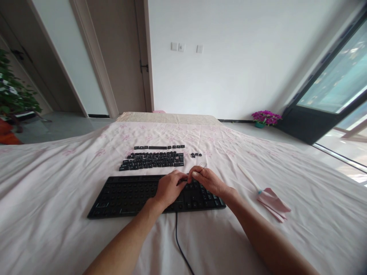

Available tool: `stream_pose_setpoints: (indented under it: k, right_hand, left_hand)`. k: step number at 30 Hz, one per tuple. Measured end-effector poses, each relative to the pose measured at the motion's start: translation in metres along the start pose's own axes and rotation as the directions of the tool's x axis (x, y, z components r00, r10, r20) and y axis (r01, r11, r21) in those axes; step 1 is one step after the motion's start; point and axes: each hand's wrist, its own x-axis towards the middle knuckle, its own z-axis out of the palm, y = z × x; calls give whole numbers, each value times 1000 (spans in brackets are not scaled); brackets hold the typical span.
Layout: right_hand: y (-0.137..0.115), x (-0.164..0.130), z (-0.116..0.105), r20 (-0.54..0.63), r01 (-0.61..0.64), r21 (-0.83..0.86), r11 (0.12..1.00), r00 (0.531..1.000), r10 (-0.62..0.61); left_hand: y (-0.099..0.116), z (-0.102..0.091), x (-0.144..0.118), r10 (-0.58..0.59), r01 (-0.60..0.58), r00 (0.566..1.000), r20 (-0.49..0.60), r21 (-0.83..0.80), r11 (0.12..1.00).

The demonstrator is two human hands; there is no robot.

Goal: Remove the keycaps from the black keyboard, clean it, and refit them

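Observation:
A black keyboard [129, 194] lies across the cloth in front of me, its left and middle parts stripped of keycaps while caps still sit on its right end. Over its upper middle, my left hand [171, 188] has thumb and fingers pinched together; what is between them is mostly hidden. My right hand [208, 181] is closed beside it, fingertips touching or almost touching the left ones. Thin wire loops of a keycap puller [203, 164] stick out past the right fingers. Beyond the keyboard lie rows of loose black keycaps [151, 160].
A long spacebar [157, 148] lies in the farthest row, and a few small keycaps [196, 155] sit apart to the right. A brush with pink cloth strips [272, 202] rests at right. The keyboard cable [178, 240] runs toward me over the wrinkled pink cloth [71, 183].

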Motion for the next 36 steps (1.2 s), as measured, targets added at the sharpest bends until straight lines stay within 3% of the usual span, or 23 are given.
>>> stream_pose_setpoints:
  k: [7, 13, 23, 33, 36]
  right_hand:
    - [5, 2, 15, -89, 35, 77, 996, 996, -29]
    - [12, 1, 26, -178, 35, 62, 997, 984, -24]
    - [18, 3, 30, -208, 105, 61, 993, 974, -91]
    - [14, -8, 34, -415, 70, 117, 991, 910, -15]
    - [14, -8, 33, -417, 89, 111, 990, 908, -35]
  left_hand:
    - [9, 6, 6, -10, 3, 999, 45, 153, 988]
    - [13, 15, 4, -33, 34, 999, -13, 120, 992]
    - [13, 15, 5, -31, 34, 999, -19, 154, 988]
    - [15, 19, 2, 22, -19, 999, -37, 96, 995]
    - [14, 19, 1, -5, 7, 999, -40, 49, 999]
